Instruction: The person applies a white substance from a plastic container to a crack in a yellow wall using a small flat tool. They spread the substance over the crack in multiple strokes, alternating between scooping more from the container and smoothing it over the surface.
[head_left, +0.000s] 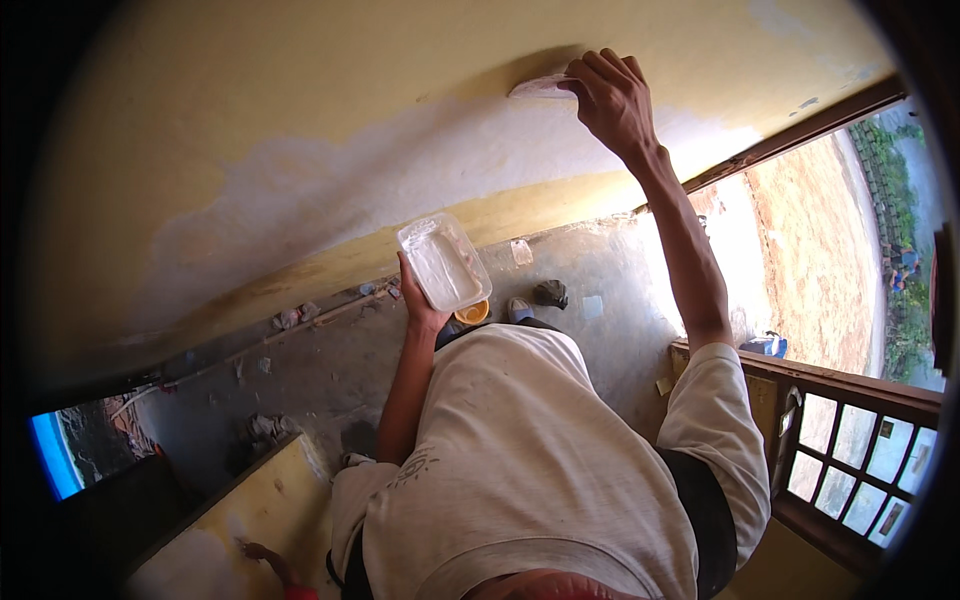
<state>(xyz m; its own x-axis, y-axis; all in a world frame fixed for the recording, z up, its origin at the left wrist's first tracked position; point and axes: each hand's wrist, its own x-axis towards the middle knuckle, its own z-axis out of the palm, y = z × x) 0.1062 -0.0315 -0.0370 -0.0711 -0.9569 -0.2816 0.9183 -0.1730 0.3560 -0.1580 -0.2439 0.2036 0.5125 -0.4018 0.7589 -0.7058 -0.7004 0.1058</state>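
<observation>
My left hand [420, 300] grips a clear rectangular plastic container [445, 262] by its near left side. White paste coats the inside of it. Up at the wall, my right hand [612, 100] is closed on a flat white putty scraper [540, 88], whose edge lies at or very near the surface. A broad whitish patch [290, 180] spreads across the yellow wall [200, 90], below and to the left of the scraper.
A yellow bucket [472, 312] sits on the grey floor [620, 270] below the container, near a shoe [520, 308] and a dark bundle [550, 292]. Another person's hand [258, 551] touches a low wall at lower left. An open doorway and a paned door [860, 460] are at right.
</observation>
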